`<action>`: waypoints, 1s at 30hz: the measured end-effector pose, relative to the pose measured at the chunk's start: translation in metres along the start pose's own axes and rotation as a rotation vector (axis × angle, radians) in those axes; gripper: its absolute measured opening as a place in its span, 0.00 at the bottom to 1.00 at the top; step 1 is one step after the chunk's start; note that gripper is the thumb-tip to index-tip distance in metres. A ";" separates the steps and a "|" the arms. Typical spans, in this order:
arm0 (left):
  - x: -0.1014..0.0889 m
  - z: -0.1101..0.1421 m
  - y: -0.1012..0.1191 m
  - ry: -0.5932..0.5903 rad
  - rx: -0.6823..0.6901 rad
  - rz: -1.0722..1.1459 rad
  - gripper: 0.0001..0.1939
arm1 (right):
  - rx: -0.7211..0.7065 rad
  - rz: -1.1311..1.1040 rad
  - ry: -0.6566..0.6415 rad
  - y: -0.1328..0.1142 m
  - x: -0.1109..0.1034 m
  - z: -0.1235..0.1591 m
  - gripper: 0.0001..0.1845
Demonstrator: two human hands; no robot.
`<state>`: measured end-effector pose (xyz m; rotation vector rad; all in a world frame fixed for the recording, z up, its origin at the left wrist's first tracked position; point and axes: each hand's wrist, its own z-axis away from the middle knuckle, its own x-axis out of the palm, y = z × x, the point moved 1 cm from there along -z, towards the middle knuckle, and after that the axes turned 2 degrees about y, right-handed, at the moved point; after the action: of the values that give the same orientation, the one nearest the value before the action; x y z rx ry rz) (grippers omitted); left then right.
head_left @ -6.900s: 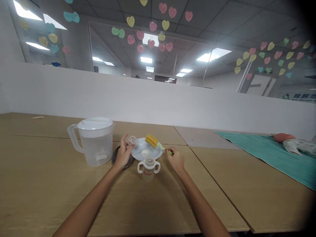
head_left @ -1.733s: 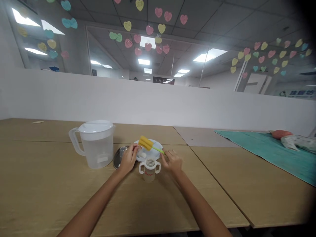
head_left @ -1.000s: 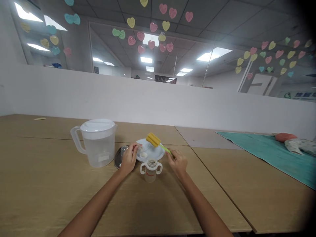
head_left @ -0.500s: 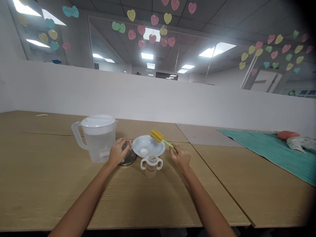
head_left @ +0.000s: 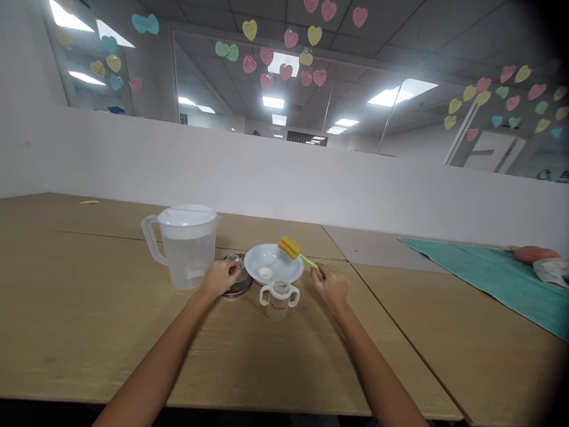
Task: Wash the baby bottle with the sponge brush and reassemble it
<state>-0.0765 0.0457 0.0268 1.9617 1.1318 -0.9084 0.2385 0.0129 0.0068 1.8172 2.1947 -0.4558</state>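
My right hand is closed round the green handle of a bottle brush with a yellow sponge head. The sponge is over the far right rim of a pale blue bowl, which has a small white ring-like piece in it. My left hand pinches a small clear plastic piece above a round metal dish; its exact kind is unclear. Between the hands, a two-handled baby bottle stands upright without a lid, with red print on its front.
A clear plastic pitcher with a white lid and liquid inside stands left of the metal dish. On the right lie a teal cloth and a reddish object beside white fabric. A white wall bounds the table behind.
The view has shifted slightly, moving everything a little to the right. My left hand's fingers have drawn in over the metal dish. My right hand still holds the brush, nearly unmoved.
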 end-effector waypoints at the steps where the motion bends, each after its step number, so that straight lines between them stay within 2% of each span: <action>1: 0.001 0.000 0.000 -0.020 0.002 0.033 0.14 | 0.000 0.001 -0.001 0.000 0.000 0.000 0.14; 9: 0.005 0.000 -0.003 -0.181 -0.021 0.161 0.14 | 0.044 0.006 -0.053 0.000 -0.001 -0.001 0.15; 11: -0.001 -0.001 -0.004 -0.149 -0.032 0.155 0.15 | 0.055 0.005 -0.057 -0.001 -0.001 -0.002 0.15; 14: -0.013 -0.007 0.002 0.006 -0.033 0.208 0.17 | 0.073 -0.005 -0.054 -0.001 -0.001 -0.002 0.15; 16: -0.017 -0.015 0.015 0.077 0.034 0.248 0.18 | 0.071 -0.009 -0.053 -0.001 0.000 -0.002 0.15; 17: -0.016 -0.021 0.024 0.068 0.089 0.238 0.18 | 0.065 -0.009 -0.054 -0.002 0.000 -0.002 0.15; 19: -0.009 -0.034 0.043 -0.066 0.181 0.147 0.16 | 0.051 -0.012 -0.055 -0.002 0.000 -0.002 0.14; 21: 0.004 -0.047 0.058 -0.247 0.166 0.012 0.14 | 0.050 -0.014 -0.051 -0.002 0.000 -0.003 0.14; 22: 0.010 -0.053 0.064 -0.290 0.152 -0.019 0.12 | 0.056 -0.013 -0.048 -0.002 0.000 -0.003 0.14; 27: 0.032 -0.067 0.070 -0.379 0.134 -0.049 0.05 | 0.080 -0.011 -0.051 -0.003 -0.001 -0.004 0.14; 30: 0.035 -0.064 0.066 -0.365 0.168 -0.023 0.07 | 0.089 -0.016 -0.052 -0.005 -0.002 -0.005 0.15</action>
<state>0.0105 0.0878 0.0451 1.8139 0.8921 -1.3472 0.2342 0.0120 0.0122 1.8126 2.1880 -0.6062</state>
